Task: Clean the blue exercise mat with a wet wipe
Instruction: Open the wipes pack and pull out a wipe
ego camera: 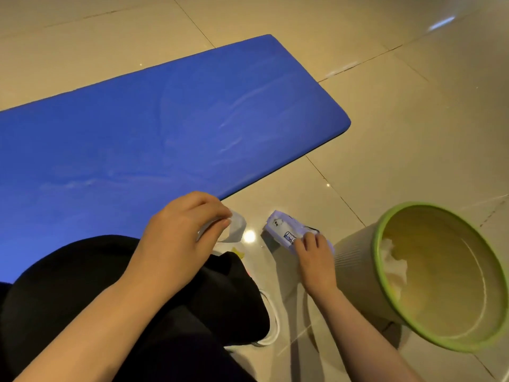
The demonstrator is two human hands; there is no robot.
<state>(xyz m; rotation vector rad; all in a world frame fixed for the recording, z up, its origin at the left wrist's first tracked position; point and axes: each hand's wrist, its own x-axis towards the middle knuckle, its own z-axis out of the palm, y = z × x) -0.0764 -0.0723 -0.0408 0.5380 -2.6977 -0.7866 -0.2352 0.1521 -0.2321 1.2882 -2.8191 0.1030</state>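
The blue exercise mat (165,128) lies flat on the tiled floor and fills the left and middle of the view, with faint pale streaks on it. My left hand (179,232) pinches a white wet wipe (237,227) just off the mat's near edge. A small pale purple wipe packet (286,231) lies on the floor to the right. My right hand (314,255) rests on the packet's near end, fingers bent over it.
A beige bin with a green rim (382,274) stands at the right, white crumpled wipes inside. My knee in black trousers (82,285) fills the lower left. A white shoe edge (272,326) shows beneath it. Beige floor tiles surround the mat.
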